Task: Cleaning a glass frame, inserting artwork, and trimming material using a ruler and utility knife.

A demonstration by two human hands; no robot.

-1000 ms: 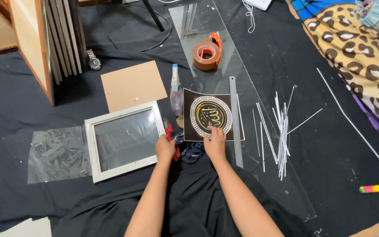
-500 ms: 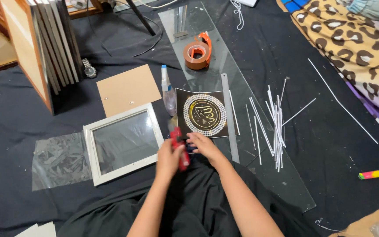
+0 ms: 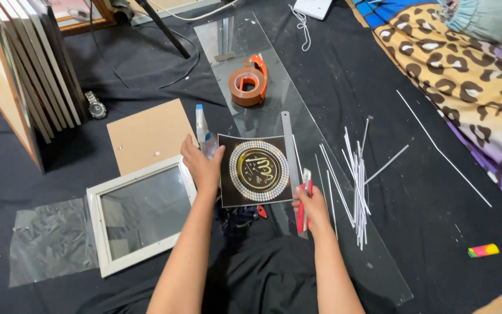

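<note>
Landmark = square black print [image 3: 255, 170], glossy, one round gold emblem ringed by white dotted beads; it lies flat on a long clear sheet [image 3: 297, 116] of glass or acrylic that runs diagonally over black cloth [image 3: 425, 197]. Left hand [image 3: 200, 166] sits on the print's left edge, palm down, fingers loosely spread, thumb over the print's corner, forearm coming straight up from below. Right hand [image 3: 311, 203] is just off the print's lower right corner, fingers curled tight around one red utility knife [image 3: 304, 200], blade end pointing up along the print's right edge. One steel ruler [image 3: 290, 152], thin and straight, lies along that right edge, touching or nearly so, can't tell which. Right of the print: loose bundle of thin white strips [image 3: 357, 186], too many and too overlapped to count, plus one long strip [image 3: 443, 148] farther right, well apart. Above the print: one roll of brown tape in an orange dispenser [image 3: 247, 85]. One clear spray bottle [image 3: 203, 132] just at the print's upper left, partly behind the left hand. Left of the print: one brown matte backing board [image 3: 146, 134], one white frame [image 3: 140, 212] with a glazed centre, one crinkled clear plastic film [image 3: 50, 241] beyond it. Far upper left: stack of upright frames [image 3: 33, 75], one wristwatch [image 3: 95, 106] beside it. Far lower right: one small multicolour block [image 3: 483, 250].
</note>
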